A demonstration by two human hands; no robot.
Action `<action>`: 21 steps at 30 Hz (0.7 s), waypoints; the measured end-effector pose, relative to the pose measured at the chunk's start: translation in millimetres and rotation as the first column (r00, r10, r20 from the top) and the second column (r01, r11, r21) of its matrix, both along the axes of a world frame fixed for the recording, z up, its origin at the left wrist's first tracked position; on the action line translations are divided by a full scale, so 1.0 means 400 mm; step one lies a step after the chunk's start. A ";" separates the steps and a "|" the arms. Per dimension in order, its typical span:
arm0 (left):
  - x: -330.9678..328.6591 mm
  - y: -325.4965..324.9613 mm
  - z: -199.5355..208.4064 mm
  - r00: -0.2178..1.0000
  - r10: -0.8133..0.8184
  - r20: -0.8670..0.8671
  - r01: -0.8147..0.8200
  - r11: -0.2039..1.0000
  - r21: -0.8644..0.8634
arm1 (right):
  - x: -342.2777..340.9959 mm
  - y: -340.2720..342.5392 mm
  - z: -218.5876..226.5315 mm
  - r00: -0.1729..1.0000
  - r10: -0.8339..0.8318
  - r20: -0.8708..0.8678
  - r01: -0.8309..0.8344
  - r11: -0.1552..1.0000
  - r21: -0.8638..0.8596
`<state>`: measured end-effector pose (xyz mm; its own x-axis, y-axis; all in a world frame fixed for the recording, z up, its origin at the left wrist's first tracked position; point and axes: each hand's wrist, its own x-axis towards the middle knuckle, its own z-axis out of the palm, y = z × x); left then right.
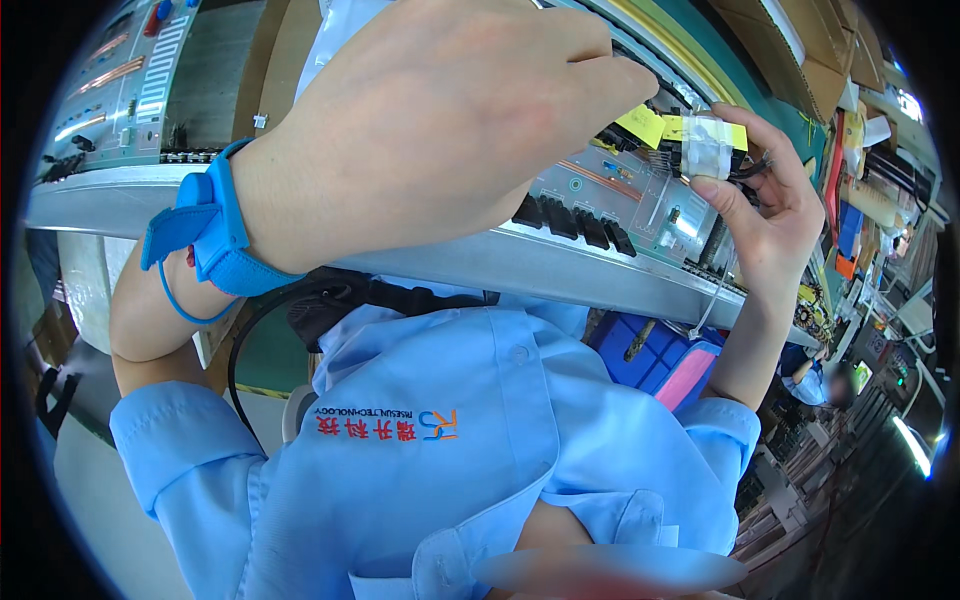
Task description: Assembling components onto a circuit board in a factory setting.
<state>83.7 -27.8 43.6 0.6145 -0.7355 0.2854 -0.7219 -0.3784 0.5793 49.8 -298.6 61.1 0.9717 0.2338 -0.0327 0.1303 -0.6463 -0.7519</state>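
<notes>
My right hand (775, 215) grips a small transformer (708, 148) between thumb and fingers. It is black with yellow tape, has a whitish band around its middle, and shows thin metal pins on its left side. Dark leads stick out on the right, beside the fingers. Just left of it is a second yellow-topped part (641, 124), close to the fingertips of my left hand (480, 100). That hand is closed, palm down, and its back hides whatever the fingers hold. A blue wrist strap (222, 225) circles my left wrist. Below both hands lies a green circuit board (600, 185).
Black upright components (575, 224) line the board's near edge, along a grey metal rail (440, 262). Another circuit board (120, 85) is at the far left. Cardboard boxes (790, 45) stand at the back right. A blue bin (640, 350) sits below the rail. Another person (808, 382) is far right.
</notes>
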 end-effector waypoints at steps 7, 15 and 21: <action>-0.005 -0.001 -0.003 0.999 0.017 0.028 -0.017 1.000 0.000 | 0.001 -0.006 -0.011 1.000 0.001 0.003 -0.001 0.999 0.037; -0.002 0.002 -0.005 1.000 0.026 0.015 -0.026 1.000 -0.006 | 0.002 -0.008 -0.015 1.000 -0.010 0.009 0.010 0.999 0.043; 0.011 -0.002 -0.012 0.999 -0.008 0.033 0.009 1.000 -0.003 | 0.001 -0.001 -0.013 0.999 0.012 0.049 -0.014 0.999 0.039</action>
<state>88.3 -28.8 38.7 0.5985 -0.7396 0.3078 -0.7438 -0.3704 0.5564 50.2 -299.1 55.8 0.9689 0.2463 0.0242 0.1754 -0.6145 -0.7692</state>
